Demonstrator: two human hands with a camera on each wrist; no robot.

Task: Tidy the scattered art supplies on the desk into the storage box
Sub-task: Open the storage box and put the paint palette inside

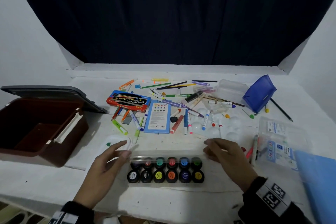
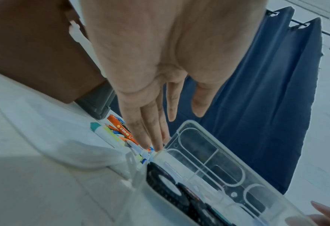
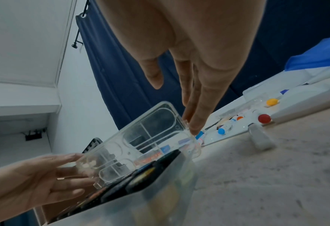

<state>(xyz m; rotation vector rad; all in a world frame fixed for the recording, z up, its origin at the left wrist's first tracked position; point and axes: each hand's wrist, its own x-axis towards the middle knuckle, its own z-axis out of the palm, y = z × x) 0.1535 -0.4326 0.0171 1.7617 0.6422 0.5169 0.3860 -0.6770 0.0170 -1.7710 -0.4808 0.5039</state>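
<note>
A clear paint case (image 1: pixel 166 170) sits at the near edge of the white tabletop (image 1: pixel 45 178), holding two rows of dark paint pots with coloured caps. Its transparent lid (image 2: pixel 208 157) stands raised at the far side. The left hand (image 1: pixel 107 167) is at the case's left end with fingers straight and thumb spread, its fingertips (image 2: pixel 158 146) touching the lid's corner. The right hand (image 1: pixel 225 156) is at the right end, also with straight, relaxed fingers, whose tips (image 3: pixel 194 126) meet the lid's other corner. Neither hand curls round anything.

The brown storage box (image 1: pixel 36 129) stands open at the left of the tabletop, well apart from the case, with its dark lid (image 1: pixel 54 92) tipped back behind it and a white latch on its near wall. In the head view its inside looks dark; I cannot tell what is in it.

Beyond the case lie scattered markers and pencils (image 1: pixel 183 114), a red brush box (image 1: pixel 129 101) and a light blue pencil pack (image 1: pixel 158 116) just beside it. A small white tray (image 1: pixel 120 142) lies near the left hand. To the right are a blue pouch (image 1: pixel 258 94), a clear tub (image 1: pixel 231 89), a clear pen pack (image 1: pixel 280 143) and a blue folder (image 1: pixel 320 183) at the edge. A dark curtain (image 1: pixel 172 14) hangs behind the tabletop.
</note>
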